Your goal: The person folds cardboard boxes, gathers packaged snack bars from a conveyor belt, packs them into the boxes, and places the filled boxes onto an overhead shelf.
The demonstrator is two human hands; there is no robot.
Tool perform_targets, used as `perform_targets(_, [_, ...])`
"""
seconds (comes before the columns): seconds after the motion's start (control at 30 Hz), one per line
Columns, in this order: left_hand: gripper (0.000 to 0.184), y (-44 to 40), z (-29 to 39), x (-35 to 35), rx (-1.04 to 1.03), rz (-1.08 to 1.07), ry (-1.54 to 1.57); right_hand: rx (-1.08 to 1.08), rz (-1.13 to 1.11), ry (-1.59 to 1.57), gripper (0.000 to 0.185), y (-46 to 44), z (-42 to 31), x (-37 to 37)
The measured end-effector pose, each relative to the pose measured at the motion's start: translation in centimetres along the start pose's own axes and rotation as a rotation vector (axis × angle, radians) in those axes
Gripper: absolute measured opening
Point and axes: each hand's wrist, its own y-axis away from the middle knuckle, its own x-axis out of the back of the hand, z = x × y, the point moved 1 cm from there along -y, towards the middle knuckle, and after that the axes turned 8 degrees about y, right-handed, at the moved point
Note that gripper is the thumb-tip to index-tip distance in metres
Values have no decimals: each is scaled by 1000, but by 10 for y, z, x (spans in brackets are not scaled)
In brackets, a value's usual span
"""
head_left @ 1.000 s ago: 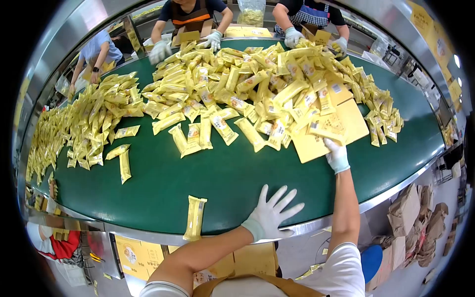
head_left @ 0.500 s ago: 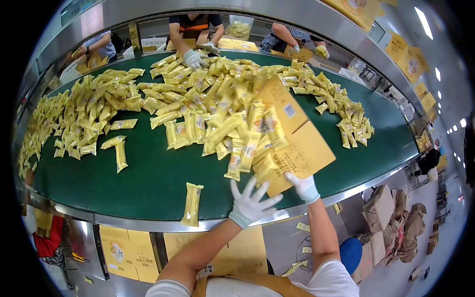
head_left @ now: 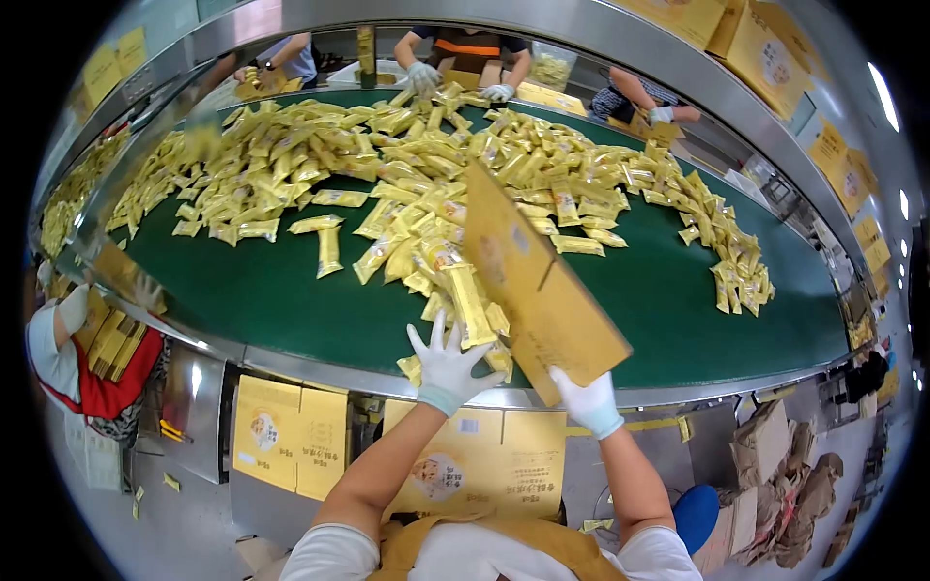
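My right hand (head_left: 587, 399), in a white glove, grips the lower edge of a flat yellow cardboard piece (head_left: 542, 290), which stands tilted on the green belt (head_left: 387, 339). My gloved left hand (head_left: 448, 363) is spread open against the near end of the heap, its fingertips by a yellow packet (head_left: 469, 302). Many yellow wrapped packets (head_left: 281, 145) lie piled along the belt, some against the cardboard's left face. Part of the heap is hidden behind the cardboard.
Co-workers' gloved hands (head_left: 423, 77) work across the belt. Another person in a red apron (head_left: 116, 373) is at the left. Printed yellow cartons (head_left: 291, 436) stand below the metal edge (head_left: 668, 395). Brown paper and cardboard (head_left: 775, 474) lie on the floor at right. A metal rail (head_left: 542, 34) spans above.
The cardboard has swung from lying over the heap to a steep tilt and come nearer. Packets have shifted toward me. My left hand has moved up against them, and the view has turned.
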Motion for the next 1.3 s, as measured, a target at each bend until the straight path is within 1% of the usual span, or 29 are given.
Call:
perform_targets(0.03, [66, 7, -4, 6, 19, -1, 8, -58, 36, -29, 30, 6, -5, 1])
perform_targets(0.13, [76, 24, -10, 25, 128, -34, -20, 183, 346, -50, 23, 27, -10, 17])
perform_targets(0.2, [85, 35, -10, 36, 259, -99, -5, 148, 388, 121, 20, 46, -12, 30])
perform_targets(0.23, [103, 42, -14, 34, 309, -109, 24, 128, 410, 205, 19, 55, -11, 31])
perform_targets(0.33, [116, 35, -3, 35, 454, -188, -18, 192, 333, 445, 20, 79, -4, 6])
perform_targets(0.4, [126, 22, -8, 28, 450, -264, -47, 183, 299, 489, 22, 87, -19, -29])
perform_targets(0.43, [125, 13, -15, 17, 476, -245, -24, 248, 288, 487, 36, 87, -14, -49])
perform_targets(0.5, [114, -19, -39, 12, 448, -302, 118, 184, 201, 479, 43, 73, -13, -79])
perform_targets(0.53, [108, -34, -45, 7, 529, -380, -10, 161, 151, 476, 47, 66, -19, -92])
perform_targets(0.57, [106, -46, -66, 2, 494, -376, 227, 133, 145, 464, 54, 56, -29, -93])
perform_targets(0.6, [108, -69, -69, 20, 615, -651, 166, 204, 185, 564, 55, 45, -28, -90])
perform_targets(0.63, [109, -72, -81, 37, 530, -658, 404, 260, 253, 520, 40, 38, -22, -83])
perform_targets(0.67, [101, -81, -81, 54, 552, -767, 428, 176, 195, 523, 21, 33, -9, -67])
perform_targets(0.7, [96, -82, -90, 62, 526, -819, 327, 44, 215, 388, 22, 39, -37, -49])
perform_targets(0.73, [90, -82, -96, 68, 495, -878, 231, 71, 235, 417, 21, 40, -18, -28])
perform_targets(0.77, [82, -76, -86, 98, 490, -823, 231, 99, 188, 244, 21, 51, -27, -7])
perform_targets(0.8, [77, -76, -79, 122, 539, -907, 208, 67, 187, 226, 21, 63, -38, 12])
perform_targets(0.83, [75, -71, -69, 145, 553, -858, 276, 248, 282, 198, 22, 73, -24, 29])
perform_targets(0.87, [73, -64, -65, 161, 564, -811, 344, 310, 351, 94, 22, 84, -9, 44])
perform_targets(0.9, [76, -48, -65, 159, 466, -521, 481, 58, 271, -31, 34, 101, 7, 68])
perform_targets(0.93, [81, -27, -61, 154, 362, -234, 611, 129, 274, 9, 40, 111, 35, 98])
perform_targets(1.0, [109, -4, -34, 173, 161, -131, 923, 262, 202, -136, 44, 133, 39, 119])
perform_targets(1.03, [112, 5, -17, 183, 65, -155, 960, 388, -44, -143, 46, 128, 44, 125])
perform_targets(1.07, [102, 15, -2, 186, -108, -146, 1028, 399, -128, -81, 46, 126, 41, 120])
perform_targets(1.1, [84, 25, 11, 193, -197, -330, 979, 414, -211, -18, 46, 124, 38, 115])
perform_targets(1.13, [66, 46, 7, 178, -190, -572, 1042, 319, -134, 111, 45, 131, 33, 105])
perform_targets(1.2, [59, 66, 35, 181, -332, -593, 1301, 30, 50, -705, 65, 139, 86, 86])
perform_targets(1.23, [59, 78, 47, 180, -347, -621, 1448, 47, 41, -623, 73, 140, 106, 88])
perform_targets(1.3, [57, 103, 60, 170, -403, -751, 1483, 79, 116, -650, 69, 147, 117, 80])
